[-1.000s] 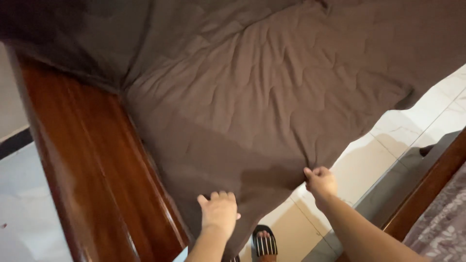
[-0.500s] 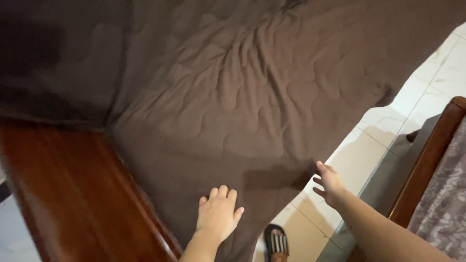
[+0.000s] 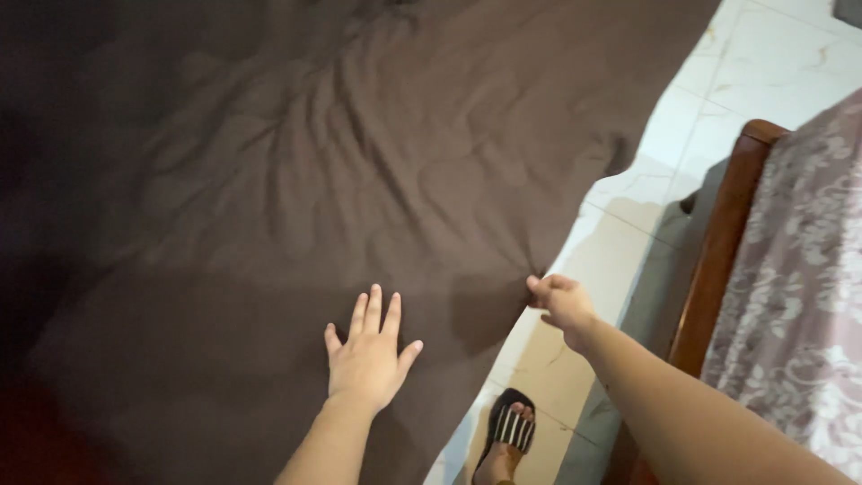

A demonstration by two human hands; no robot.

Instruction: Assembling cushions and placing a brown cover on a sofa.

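Spreading across nearly the whole view from the head camera, a dark brown quilted blanket (image 3: 359, 162) lies rumpled, with stitched wavy lines and creases that run toward its upper middle. The left hand (image 3: 366, 355) lies flat on the blanket near its lower edge, palm down, fingers straight and slightly spread, gripping nothing. The right hand (image 3: 561, 301) is at the blanket's right border, fingers curled and pinched together on the very edge of the cloth, so that the fabric rises in a small fold just left of the knuckles. The two hands are well apart, the left one over the cloth and the right one at its rim. Right of the blanket's edge shows a pale tiled floor (image 3: 718, 99), on which the cloth throws a shadow. Below the blanket's lower right corner, between the two forearms, a foot in a black sandal with white stripes (image 3: 508, 431) stands on the tiles. Farther right of the blanket, across the strip of floor, a reddish-brown wooden bed frame (image 3: 718, 251) stands, and on it lies a grey cover with a pale flower pattern (image 3: 799, 269). The blanket's far left side sinks into deep shadow, and what lies beneath it there cannot be told.
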